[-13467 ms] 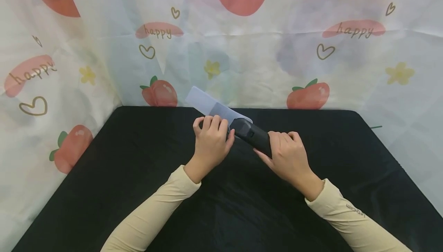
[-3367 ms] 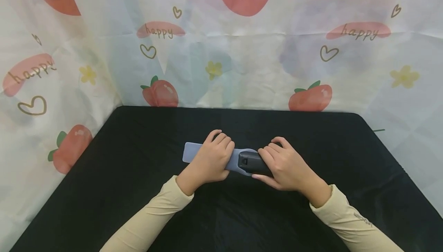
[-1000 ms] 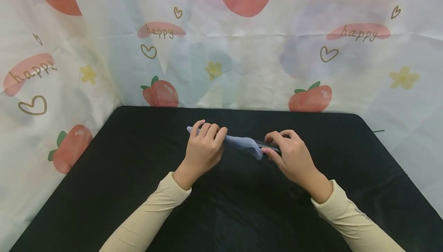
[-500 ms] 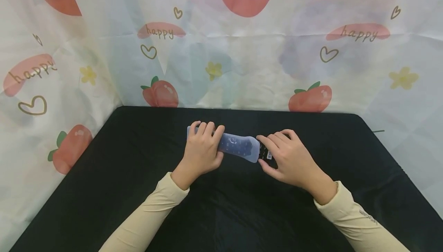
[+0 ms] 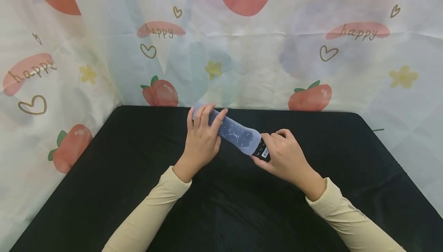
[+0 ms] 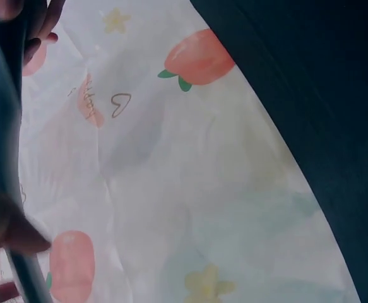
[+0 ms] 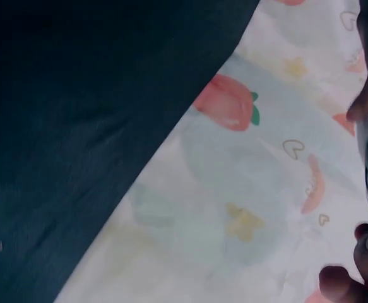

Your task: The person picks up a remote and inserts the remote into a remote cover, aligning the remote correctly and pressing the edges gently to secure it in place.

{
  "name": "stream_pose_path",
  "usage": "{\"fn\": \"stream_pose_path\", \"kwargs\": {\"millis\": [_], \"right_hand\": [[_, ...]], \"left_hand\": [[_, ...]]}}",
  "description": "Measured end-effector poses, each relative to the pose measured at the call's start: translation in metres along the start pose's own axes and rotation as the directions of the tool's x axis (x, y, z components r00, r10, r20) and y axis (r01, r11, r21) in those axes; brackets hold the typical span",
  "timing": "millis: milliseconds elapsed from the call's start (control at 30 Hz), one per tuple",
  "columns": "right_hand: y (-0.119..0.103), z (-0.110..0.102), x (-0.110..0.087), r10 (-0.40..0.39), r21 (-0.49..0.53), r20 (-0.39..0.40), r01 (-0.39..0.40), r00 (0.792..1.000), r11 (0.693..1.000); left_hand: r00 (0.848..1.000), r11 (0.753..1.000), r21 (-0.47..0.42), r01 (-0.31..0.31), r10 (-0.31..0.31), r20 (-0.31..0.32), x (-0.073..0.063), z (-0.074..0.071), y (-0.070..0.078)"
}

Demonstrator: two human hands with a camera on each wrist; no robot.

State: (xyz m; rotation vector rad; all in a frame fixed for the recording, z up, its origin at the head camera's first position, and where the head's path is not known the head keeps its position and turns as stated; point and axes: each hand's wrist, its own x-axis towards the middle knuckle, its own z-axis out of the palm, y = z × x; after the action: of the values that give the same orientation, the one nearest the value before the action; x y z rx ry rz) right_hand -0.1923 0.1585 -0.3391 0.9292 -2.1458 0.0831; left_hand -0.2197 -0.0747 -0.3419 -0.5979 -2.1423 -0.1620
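Observation:
A black remote control (image 5: 262, 151) sits mostly inside a translucent bluish silicone cover (image 5: 238, 135), button side up, in the head view. Buttons and markings show through the cover. Its bare end, with a small white label, sticks out at the right. My left hand (image 5: 200, 140) holds the far left end of the cover, fingers laid across the top and thumb at the lower edge. My right hand (image 5: 285, 158) grips the bare end of the remote. Both wrist views catch the cover (image 6: 0, 120) only at the frame edge, blurred.
The held pair is above a black-covered table (image 5: 228, 206). A white curtain (image 5: 256, 75) printed with fruit, hearts and "happy" surrounds the far and side edges.
Earlier the remote's smooth back faced up and more of it stuck out. It has been turned button side up. Over the last half second the left end has swung up and away.

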Motion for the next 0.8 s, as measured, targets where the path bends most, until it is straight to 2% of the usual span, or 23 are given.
{"fn": "stream_pose_path", "kwargs": {"millis": [100,200,300,400,567,800], "right_hand": [[-0.006,0.005,0.002,0.092,0.027,-0.043,-0.091,0.995,0.996],[-0.013,0.009,0.004,0.188,0.073,-0.080,-0.182,0.979,0.981],[-0.020,0.011,0.008,0.260,0.101,-0.095,-0.250,0.961,0.963],[-0.025,0.012,0.011,0.292,0.114,-0.093,-0.281,0.952,0.953],[-0.028,0.012,0.012,0.296,0.108,-0.096,-0.286,0.950,0.952],[-0.027,0.013,0.010,0.312,0.064,-0.077,-0.308,0.947,0.949]], "left_hand": [[0.993,0.999,0.000,0.053,-0.052,-0.105,0.000,0.004,0.006],[0.988,0.998,0.014,0.065,-0.062,-0.143,-0.001,0.007,0.015],[0.991,0.998,0.045,0.039,-0.033,-0.128,-0.003,0.007,0.023],[0.993,0.996,0.087,0.009,0.001,-0.116,-0.003,0.005,0.027],[0.994,0.988,0.156,-0.013,0.030,-0.104,-0.001,0.005,0.026],[0.995,0.985,0.167,-0.051,0.065,-0.081,-0.002,0.007,0.026]]}}
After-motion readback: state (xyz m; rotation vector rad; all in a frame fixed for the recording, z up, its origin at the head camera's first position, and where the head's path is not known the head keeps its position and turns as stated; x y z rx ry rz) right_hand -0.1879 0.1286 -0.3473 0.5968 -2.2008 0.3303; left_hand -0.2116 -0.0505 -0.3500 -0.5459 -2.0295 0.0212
